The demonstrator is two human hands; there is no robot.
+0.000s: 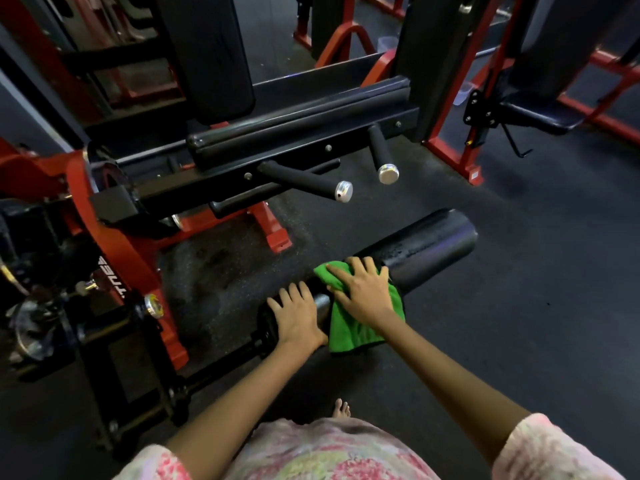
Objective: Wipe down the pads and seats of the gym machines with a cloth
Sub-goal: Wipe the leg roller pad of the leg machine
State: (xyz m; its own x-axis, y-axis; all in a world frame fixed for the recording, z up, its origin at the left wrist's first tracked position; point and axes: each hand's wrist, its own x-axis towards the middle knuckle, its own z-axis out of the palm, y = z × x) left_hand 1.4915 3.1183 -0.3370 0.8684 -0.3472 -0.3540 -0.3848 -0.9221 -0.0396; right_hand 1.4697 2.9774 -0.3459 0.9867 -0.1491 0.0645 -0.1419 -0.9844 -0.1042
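Observation:
A black cylindrical roller pad (429,244) juts out from a red and black gym machine, low in the middle of the head view. A green cloth (353,327) is draped over the pad's middle. My right hand (363,289) lies flat on the cloth, fingers spread, pressing it onto the pad. My left hand (298,317) rests on the pad's near end, palm down, fingers curled over the top, holding it. The pad's far end is bare and shiny. The machine's long black seat pad (298,129) and upright back pad (211,57) stand behind.
Two black handles with chrome caps (343,191) (388,173) stick out toward me above the roller. Red frame legs (277,233) stand on dark rubber flooring. Another red-framed machine with a black seat (540,114) is at the back right. My bare foot (342,408) is below.

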